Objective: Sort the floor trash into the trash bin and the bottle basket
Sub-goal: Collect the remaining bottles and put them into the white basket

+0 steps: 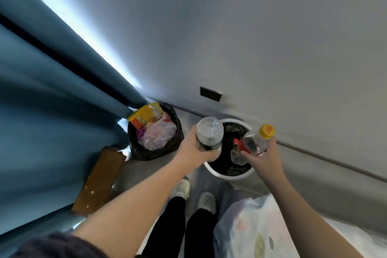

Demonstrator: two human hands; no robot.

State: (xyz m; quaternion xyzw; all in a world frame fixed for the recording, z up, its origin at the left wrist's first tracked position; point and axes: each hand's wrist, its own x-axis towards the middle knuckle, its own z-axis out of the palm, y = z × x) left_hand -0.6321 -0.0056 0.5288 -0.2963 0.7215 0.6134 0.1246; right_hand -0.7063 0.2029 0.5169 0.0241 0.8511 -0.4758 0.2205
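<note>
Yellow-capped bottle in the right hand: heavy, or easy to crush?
Probably light: the yellow-capped bottle looks clear and nearly empty. Likely squashable, as thin see-through plastic. Round, so it may roll if laid down.

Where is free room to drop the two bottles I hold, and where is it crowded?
The bottle basket has bare black liner on its near side; a clear bottle lies in its right half. Bare floor lies between shoes and trash bin. The trash bin is heaped full.

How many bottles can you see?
3: a clear bottle in the left hand, a yellow-capped bottle in the right hand, a red-capped bottle in the white basket; more may be hidden.
</note>
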